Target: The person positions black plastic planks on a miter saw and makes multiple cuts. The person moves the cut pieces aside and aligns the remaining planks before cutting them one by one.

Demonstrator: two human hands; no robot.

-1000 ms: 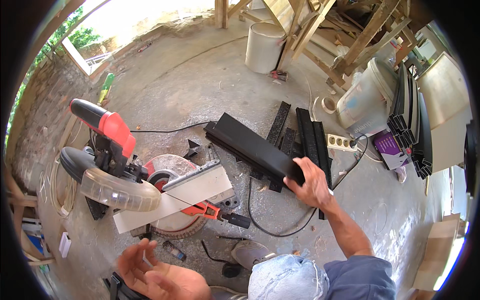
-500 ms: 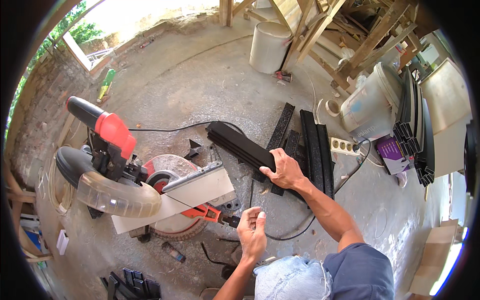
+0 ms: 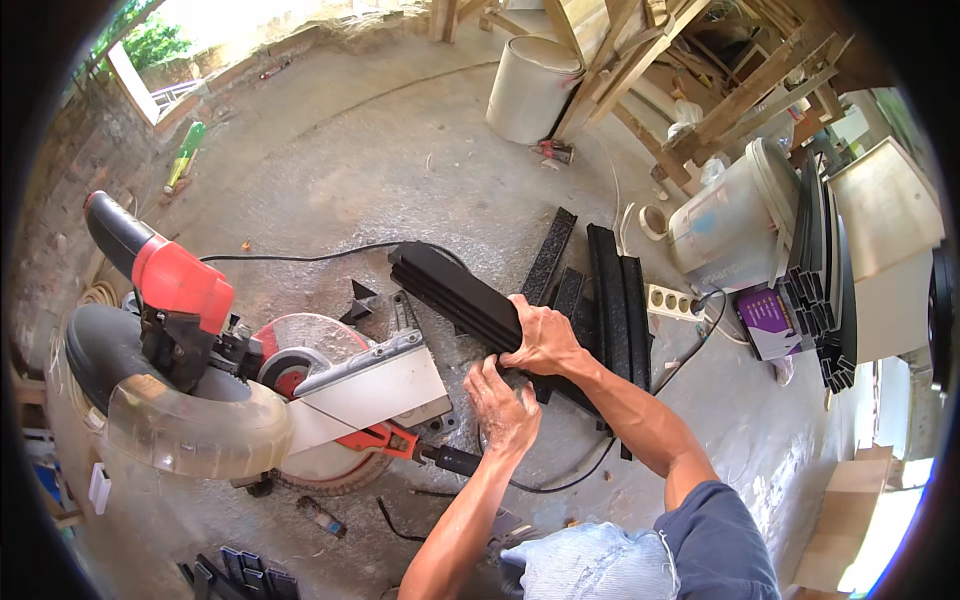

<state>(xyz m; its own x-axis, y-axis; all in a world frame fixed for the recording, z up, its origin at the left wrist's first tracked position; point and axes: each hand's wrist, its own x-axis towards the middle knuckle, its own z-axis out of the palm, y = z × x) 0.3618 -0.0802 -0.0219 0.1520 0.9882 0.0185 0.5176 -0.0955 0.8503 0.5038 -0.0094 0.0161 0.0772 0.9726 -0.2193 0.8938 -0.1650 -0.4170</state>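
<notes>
My right hand (image 3: 545, 340) is wrapped over a bundle of black grooved profile strips (image 3: 450, 290), its thumb on the near side. The bundle lies at a slant, its far end pointing up and left toward the saw. Just below it, my left hand (image 3: 503, 405) has its fingers loosely bent and a little apart, with nothing visible in them. Its fingertips come up to the strips' near edge beside my right thumb; whether they touch is hard to tell. On the left stands a red and black mitre saw (image 3: 185, 280), with a white board (image 3: 370, 390) across its round base.
More black strips (image 3: 612, 300) lie right of the bundle, beside a white power strip (image 3: 672, 302). Black cables cross the floor. A white bucket (image 3: 725, 225), purple box (image 3: 768, 322) and stacked profiles (image 3: 820, 290) stand at right. Short black offcuts (image 3: 240, 575) lie at lower left.
My left hand has moved up from beside the saw's handle to the near edge of the black bundle. My right hand keeps its grip. The whole view has shifted slightly.
</notes>
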